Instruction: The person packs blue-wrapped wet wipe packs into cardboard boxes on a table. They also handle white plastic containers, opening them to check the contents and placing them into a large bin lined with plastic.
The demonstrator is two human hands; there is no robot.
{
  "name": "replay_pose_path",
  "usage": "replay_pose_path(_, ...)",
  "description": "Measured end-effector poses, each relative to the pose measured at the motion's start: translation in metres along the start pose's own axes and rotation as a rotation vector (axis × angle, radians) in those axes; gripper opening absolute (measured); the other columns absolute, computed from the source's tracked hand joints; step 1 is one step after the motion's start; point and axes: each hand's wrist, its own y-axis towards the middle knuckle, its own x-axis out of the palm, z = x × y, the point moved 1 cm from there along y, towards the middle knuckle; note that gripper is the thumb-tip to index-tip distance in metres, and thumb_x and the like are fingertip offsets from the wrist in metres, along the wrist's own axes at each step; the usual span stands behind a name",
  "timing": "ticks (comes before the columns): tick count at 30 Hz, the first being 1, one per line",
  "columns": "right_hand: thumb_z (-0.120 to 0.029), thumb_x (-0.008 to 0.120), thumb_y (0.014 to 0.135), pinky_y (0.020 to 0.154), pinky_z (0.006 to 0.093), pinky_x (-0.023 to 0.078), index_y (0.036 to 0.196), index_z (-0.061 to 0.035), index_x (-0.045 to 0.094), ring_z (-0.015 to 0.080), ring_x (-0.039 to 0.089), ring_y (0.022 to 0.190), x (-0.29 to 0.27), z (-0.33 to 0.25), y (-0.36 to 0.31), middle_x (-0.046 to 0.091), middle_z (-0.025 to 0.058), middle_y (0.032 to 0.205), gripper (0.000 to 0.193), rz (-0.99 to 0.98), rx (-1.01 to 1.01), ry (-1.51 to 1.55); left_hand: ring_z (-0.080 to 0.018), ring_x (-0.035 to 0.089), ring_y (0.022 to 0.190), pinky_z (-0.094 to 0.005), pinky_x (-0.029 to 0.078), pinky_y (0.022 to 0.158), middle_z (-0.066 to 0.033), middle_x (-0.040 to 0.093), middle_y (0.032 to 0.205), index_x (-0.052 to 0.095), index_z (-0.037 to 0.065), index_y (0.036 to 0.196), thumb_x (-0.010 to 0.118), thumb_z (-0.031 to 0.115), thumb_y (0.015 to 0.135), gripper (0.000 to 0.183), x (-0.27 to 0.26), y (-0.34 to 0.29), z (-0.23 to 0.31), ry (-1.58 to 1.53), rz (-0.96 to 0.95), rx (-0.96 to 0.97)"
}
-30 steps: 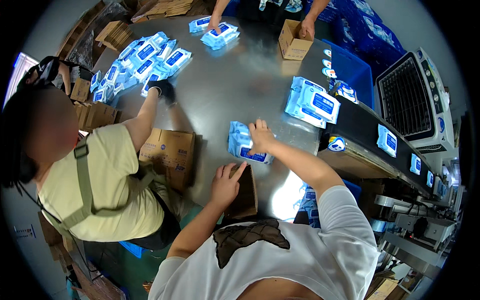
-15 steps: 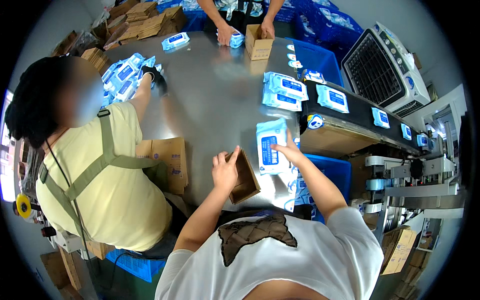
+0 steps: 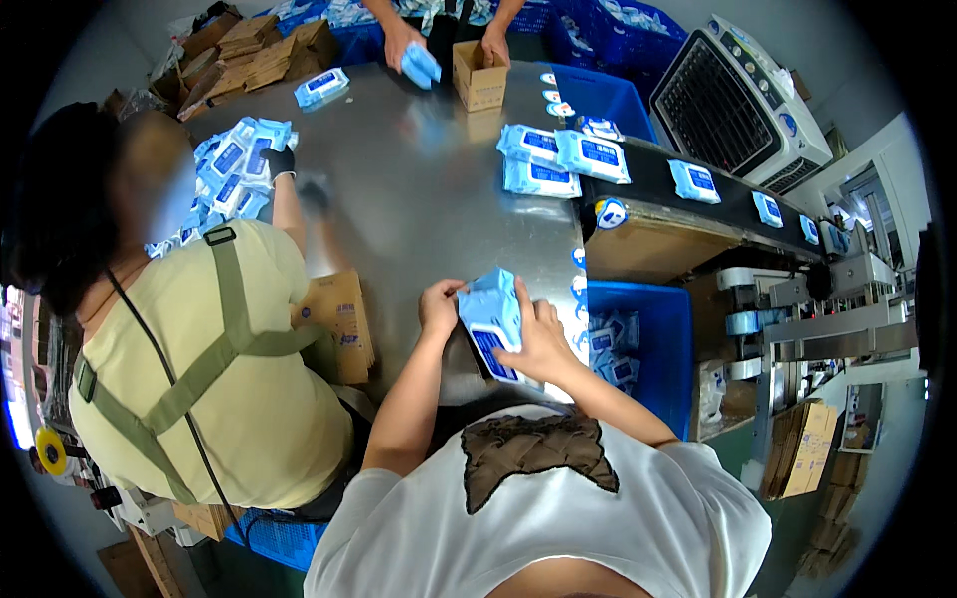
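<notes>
My right hand [image 3: 539,335] grips a light blue soft pack of wipes [image 3: 490,317], tilted on end at the near edge of the steel table [image 3: 419,189]. My left hand [image 3: 440,305] touches the pack's upper left corner. A brown cardboard box sits under the pack, mostly hidden by my hands and chest.
A person in a yellow shirt [image 3: 214,369] works at my left, reaching toward a heap of blue packs [image 3: 231,174]. Another person's hands [image 3: 401,42] hold a pack by a small carton [image 3: 478,76] at the far end. Packs ride a black conveyor [image 3: 698,194]; a blue bin [image 3: 638,349] stands right.
I have drawn the blue pack toward me and stood it over the box; my left hand left the box flap and now meets the pack.
</notes>
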Motion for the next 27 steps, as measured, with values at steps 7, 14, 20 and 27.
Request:
replay_pose_path(7,-0.032,0.077,0.067,0.089,0.0465,0.035,0.144,0.0018,0.023,0.0353,0.042,0.112,0.033,-0.006,0.025,0.043,0.0193,0.117,0.100,0.101,0.067,-0.251,-0.0118,0.063,0.075,-0.0258,0.048,0.070,-0.0070,0.071,0.085,0.071,-0.001,0.096,0.069,0.013,0.083,0.019,-0.005,0.000,0.011,-0.099,-0.106,-0.013)
replay_pose_path(14,-0.036,0.066,0.081,0.099,0.0504,0.031,0.140,0.0024,0.034,0.0406,0.036,0.122,0.060,0.005,0.021,0.037,0.0245,0.132,0.078,0.283,-0.191,-0.292,-0.0177,0.067,0.079,-0.0292,0.050,0.072,-0.0126,0.072,0.088,0.071,0.000,0.099,0.065,0.020,0.087,0.024,0.009,0.003,-0.008,-0.187,-0.085,0.078)
replay_pose_path(20,-0.040,0.063,0.084,0.111,0.0518,0.021,0.143,-0.0076,0.036,0.0447,0.022,0.136,0.045,0.036,0.032,0.029,0.0292,0.143,0.073,0.227,-0.387,-0.301,-0.0290,0.064,0.095,-0.0351,0.048,0.084,-0.0168,0.068,0.104,0.065,0.001,0.112,0.058,0.021,0.091,0.030,0.003,-0.013,0.020,-0.077,-0.079,0.154)
replay_pose_path(27,-0.036,0.080,0.066,0.077,0.0448,0.053,0.152,-0.0255,0.002,0.0401,0.062,0.095,0.024,0.048,0.011,0.049,0.0283,0.123,0.116,-0.177,0.234,-0.142,-0.0370,0.049,0.116,-0.0448,0.043,0.092,-0.0162,0.054,0.124,0.060,0.003,0.113,0.059,0.019,0.089,0.029,0.008,-0.072,0.061,0.280,0.160,0.553)
